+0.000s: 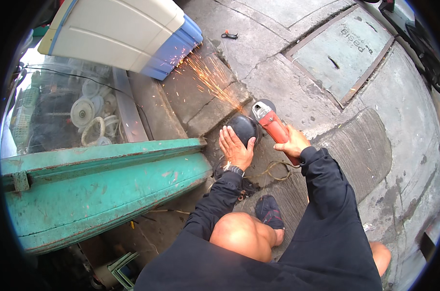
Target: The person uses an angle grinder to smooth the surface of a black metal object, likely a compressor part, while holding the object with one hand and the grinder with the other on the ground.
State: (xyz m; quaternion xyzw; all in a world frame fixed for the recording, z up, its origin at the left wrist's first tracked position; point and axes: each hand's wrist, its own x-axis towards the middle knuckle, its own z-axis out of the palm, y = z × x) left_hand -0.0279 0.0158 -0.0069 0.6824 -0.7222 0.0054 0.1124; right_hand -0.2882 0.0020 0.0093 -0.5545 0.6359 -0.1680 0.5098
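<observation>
My right hand (296, 142) is wrapped round the body of a red angle grinder (276, 129). The dark disc at the grinder's head (266, 104) is at the edge of a black, smooth, rounded piece (244, 128), whose exact kind I cannot tell. Orange sparks (212, 80) spray from there toward the upper left. Flat against the near left side of the black piece lies my left hand (237, 149), fingers stretched out and thumb apart. Its underside and what supports it are hidden.
A green metal ledge (108, 194) runs along the left, beside a glass case (50, 106) with pale round parts. The sparks reach a white and blue cooler box (166, 53). A cord (271, 172) loops near my shoe (269, 212). A metal-framed cover (343, 53) lies in the pavement.
</observation>
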